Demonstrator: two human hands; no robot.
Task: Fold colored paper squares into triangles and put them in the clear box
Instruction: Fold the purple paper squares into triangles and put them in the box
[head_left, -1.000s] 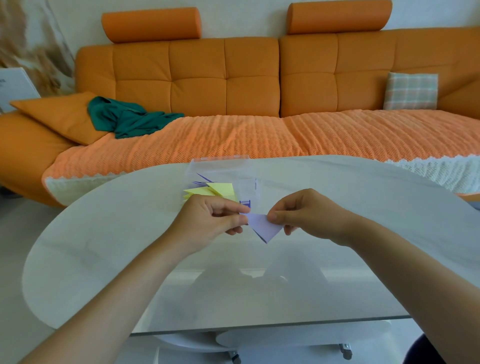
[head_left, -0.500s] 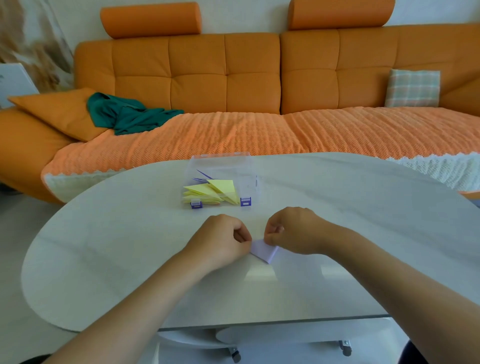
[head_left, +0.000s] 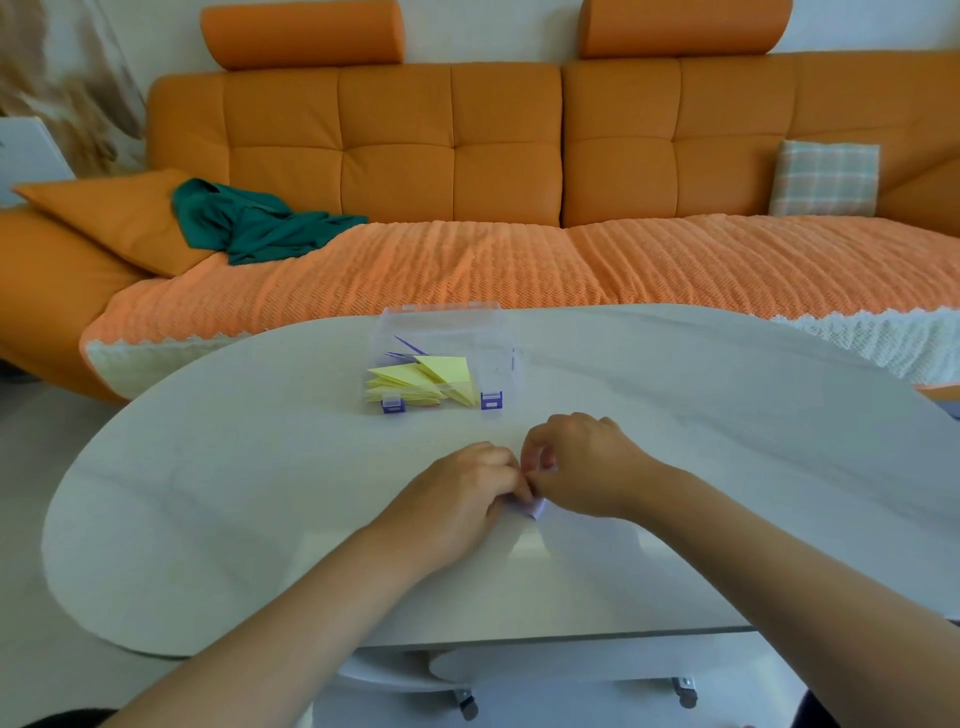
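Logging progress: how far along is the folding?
Done: yellow triangles and a few purple pieces lie in the box. In hand: left hand and right hand pinch a purple paper on the table, mid-fold. Left: finish it and box it; no other loose squares visible.

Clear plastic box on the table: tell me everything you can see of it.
The clear plastic box is rectangular, see-through, with two purple latches on its near side. It stands upright on the white oval table, holding folded yellow triangles and a few purple ones behind. Neither the left hand nor the right hand touches it.
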